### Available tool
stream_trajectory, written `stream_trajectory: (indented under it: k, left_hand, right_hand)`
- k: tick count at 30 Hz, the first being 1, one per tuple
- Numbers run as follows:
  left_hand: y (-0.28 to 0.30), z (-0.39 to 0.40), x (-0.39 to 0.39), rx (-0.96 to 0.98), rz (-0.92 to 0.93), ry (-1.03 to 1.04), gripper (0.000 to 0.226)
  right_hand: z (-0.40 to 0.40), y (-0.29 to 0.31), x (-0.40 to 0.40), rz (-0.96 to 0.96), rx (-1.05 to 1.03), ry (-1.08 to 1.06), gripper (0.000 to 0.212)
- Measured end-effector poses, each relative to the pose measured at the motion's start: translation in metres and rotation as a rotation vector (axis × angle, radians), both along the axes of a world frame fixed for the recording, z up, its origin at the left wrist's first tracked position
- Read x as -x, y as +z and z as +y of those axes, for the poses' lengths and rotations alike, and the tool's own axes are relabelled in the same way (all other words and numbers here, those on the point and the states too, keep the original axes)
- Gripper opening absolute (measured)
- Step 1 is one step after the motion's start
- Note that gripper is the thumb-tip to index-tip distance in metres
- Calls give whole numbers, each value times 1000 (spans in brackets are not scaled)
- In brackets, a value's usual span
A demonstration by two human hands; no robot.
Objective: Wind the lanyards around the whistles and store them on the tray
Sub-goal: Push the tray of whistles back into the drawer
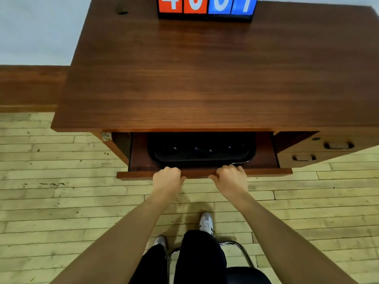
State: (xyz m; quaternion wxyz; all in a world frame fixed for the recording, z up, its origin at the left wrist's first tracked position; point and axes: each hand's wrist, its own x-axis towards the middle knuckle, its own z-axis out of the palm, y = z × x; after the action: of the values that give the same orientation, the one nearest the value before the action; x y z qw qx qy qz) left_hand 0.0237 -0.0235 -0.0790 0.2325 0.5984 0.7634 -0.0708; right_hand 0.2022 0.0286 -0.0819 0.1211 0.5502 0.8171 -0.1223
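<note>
Head view: two hands, left hand [167, 178] and right hand [230, 177], grip one drawer [266, 171] holding one tray [151, 156].

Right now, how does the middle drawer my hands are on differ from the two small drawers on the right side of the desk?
The middle drawer is pulled partly out; the small drawers sit closed. The left hand and right hand grip the middle drawer's front edge; nobody touches the small drawers. The middle drawer holds a black tray; the small drawers' contents are hidden, and they show recessed pulls. All share the desk's reddish-brown wood.

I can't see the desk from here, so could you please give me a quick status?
Both hands, left and right, gripping the wooden drawer front. Black plastic tray inside, contents dim. Nothing in the way.
</note>
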Motion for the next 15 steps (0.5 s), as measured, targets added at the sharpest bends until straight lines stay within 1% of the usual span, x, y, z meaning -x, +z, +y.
stream_trajectory:
  k: [4, 10, 15]
  left_hand:
    - [3, 23, 10, -7, -20, 6, 29]
    - [9, 51, 24, -23, -23, -41, 33]
    - [13, 73, 37, 0, -37, -95, 31]
  right_hand:
    - [25, -1, 14, 11, -27, -38, 36]
    - [54, 1, 29, 51, -50, -50, 26]
    - [70, 7, 39, 24, 38, -69, 36]
